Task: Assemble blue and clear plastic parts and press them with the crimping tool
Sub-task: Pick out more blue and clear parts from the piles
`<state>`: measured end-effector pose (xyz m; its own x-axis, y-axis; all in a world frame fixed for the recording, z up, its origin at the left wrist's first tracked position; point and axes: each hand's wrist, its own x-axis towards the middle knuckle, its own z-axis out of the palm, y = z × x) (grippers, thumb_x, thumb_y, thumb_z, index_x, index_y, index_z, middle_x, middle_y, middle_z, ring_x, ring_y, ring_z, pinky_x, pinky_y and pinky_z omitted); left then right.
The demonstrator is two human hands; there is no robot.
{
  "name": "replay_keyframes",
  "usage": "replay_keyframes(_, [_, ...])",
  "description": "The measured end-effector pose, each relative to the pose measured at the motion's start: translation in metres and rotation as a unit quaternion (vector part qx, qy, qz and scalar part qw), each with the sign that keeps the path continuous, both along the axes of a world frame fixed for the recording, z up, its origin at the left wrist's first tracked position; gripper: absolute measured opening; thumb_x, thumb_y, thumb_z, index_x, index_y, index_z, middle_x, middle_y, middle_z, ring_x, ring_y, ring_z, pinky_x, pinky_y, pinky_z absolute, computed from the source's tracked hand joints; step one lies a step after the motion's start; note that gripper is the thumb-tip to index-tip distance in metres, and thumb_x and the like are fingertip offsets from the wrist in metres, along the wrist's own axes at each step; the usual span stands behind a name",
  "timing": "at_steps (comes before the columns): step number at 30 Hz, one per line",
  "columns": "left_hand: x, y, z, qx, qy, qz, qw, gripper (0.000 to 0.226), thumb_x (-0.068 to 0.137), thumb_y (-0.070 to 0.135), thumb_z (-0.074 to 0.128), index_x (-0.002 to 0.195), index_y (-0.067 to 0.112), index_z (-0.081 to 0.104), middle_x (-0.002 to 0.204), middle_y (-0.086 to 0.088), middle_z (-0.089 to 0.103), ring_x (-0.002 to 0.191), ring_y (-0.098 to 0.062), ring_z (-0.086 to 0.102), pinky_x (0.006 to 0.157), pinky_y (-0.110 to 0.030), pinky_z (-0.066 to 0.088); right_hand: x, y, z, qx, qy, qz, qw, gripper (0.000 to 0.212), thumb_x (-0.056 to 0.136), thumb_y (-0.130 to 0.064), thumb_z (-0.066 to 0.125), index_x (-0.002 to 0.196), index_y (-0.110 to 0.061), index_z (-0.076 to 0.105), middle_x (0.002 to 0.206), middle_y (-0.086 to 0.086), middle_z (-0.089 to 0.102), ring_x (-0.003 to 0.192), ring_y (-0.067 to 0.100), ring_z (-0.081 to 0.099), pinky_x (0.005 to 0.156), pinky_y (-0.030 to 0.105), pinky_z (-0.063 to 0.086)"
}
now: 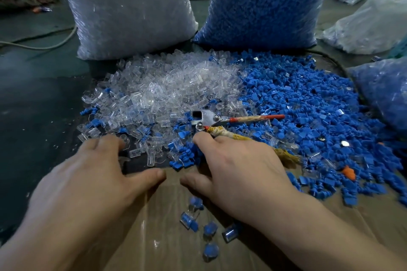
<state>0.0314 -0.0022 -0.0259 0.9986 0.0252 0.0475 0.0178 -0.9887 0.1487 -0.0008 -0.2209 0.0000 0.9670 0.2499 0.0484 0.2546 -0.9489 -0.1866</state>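
Note:
A heap of clear plastic parts (167, 86) lies in the middle, and a wider heap of blue plastic parts (308, 99) lies to its right. The crimping tool (207, 117) sits where the heaps meet, with one red handle (257, 118) and one cloth-wrapped handle (226, 133). My right hand (237, 167) lies over the wrapped handle with fingers bent across it and the thumb spread aside. My left hand (92, 171) rests at the near edge of the clear heap, fingertips down among the parts. Several assembled blue-in-clear pieces (193, 220) lie on the cardboard (163, 237) between my wrists.
Behind the heaps stand a tall bag of clear parts (127, 6) and a tall bag of blue parts (266, 2). Another bag of blue parts (385, 90) leans at the right. A cord (44, 47) runs over the dark surface at the left.

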Motion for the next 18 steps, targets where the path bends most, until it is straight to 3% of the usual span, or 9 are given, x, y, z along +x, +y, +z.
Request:
replay_keyframes(3, [-0.002, -0.015, 0.005, -0.010, 0.011, -0.029, 0.999, 0.087, 0.055, 0.101, 0.027, 0.112, 0.040, 0.053, 0.088, 0.019, 0.053, 0.077, -0.009, 0.058, 0.060, -0.030, 0.047, 0.002, 0.003, -0.004, -0.007, -0.010, 0.010, 1.000, 0.048, 0.088, -0.071, 0.037, 0.115, -0.031, 0.041, 0.081, -0.010, 0.041, 0.066, 0.019, 0.039, 0.045, 0.029, 0.017])
replay_keyframes(7, [-0.007, -0.030, 0.007, -0.104, -0.012, -0.069, 0.992, 0.040, 0.077, 0.061, 0.065, 0.111, 0.040, 0.059, 0.077, 0.018, 0.059, 0.070, 0.003, 0.053, 0.058, -0.024, 0.038, 0.005, 0.004, -0.007, 0.002, -0.012, 0.017, 1.000, 0.028, 0.096, -0.056, 0.041, 0.099, -0.028, 0.041, 0.074, -0.010, 0.033, 0.063, 0.019, 0.037, 0.044, 0.030, 0.019])
replay_keyframes(11, [-0.010, -0.036, 0.002, -0.149, -0.041, -0.098, 0.983, 0.034, 0.082, 0.045, 0.070, 0.114, 0.042, 0.058, 0.077, 0.020, 0.058, 0.068, 0.004, 0.053, 0.059, -0.017, 0.037, 0.008, 0.001, -0.009, 0.021, -0.028, 0.015, 0.999, 0.023, 0.099, -0.043, 0.044, 0.087, -0.028, 0.031, 0.076, -0.010, 0.037, 0.064, 0.019, 0.041, 0.046, 0.033, 0.021])
replay_keyframes(16, [-0.008, -0.036, 0.001, -0.221, -0.055, -0.098, 0.969, 0.025, 0.081, 0.037, 0.070, 0.098, 0.048, 0.055, 0.086, 0.025, 0.056, 0.077, 0.008, 0.055, 0.063, -0.015, 0.042, 0.010, -0.006, -0.011, 0.118, -0.020, -0.017, 0.993, 0.020, 0.097, -0.042, 0.048, 0.086, -0.026, 0.044, 0.081, -0.010, 0.054, 0.074, 0.019, 0.053, 0.064, 0.038, 0.045])
replay_keyframes(18, [-0.008, -0.034, -0.001, -0.234, -0.043, -0.100, 0.966, 0.026, 0.082, 0.030, 0.073, 0.094, 0.047, 0.057, 0.085, 0.024, 0.057, 0.084, 0.010, 0.055, 0.063, -0.017, 0.043, 0.009, -0.009, -0.010, 0.157, -0.014, -0.031, 0.987, 0.018, 0.097, -0.041, 0.050, 0.087, -0.026, 0.050, 0.083, -0.009, 0.057, 0.078, 0.018, 0.055, 0.072, 0.041, 0.048])
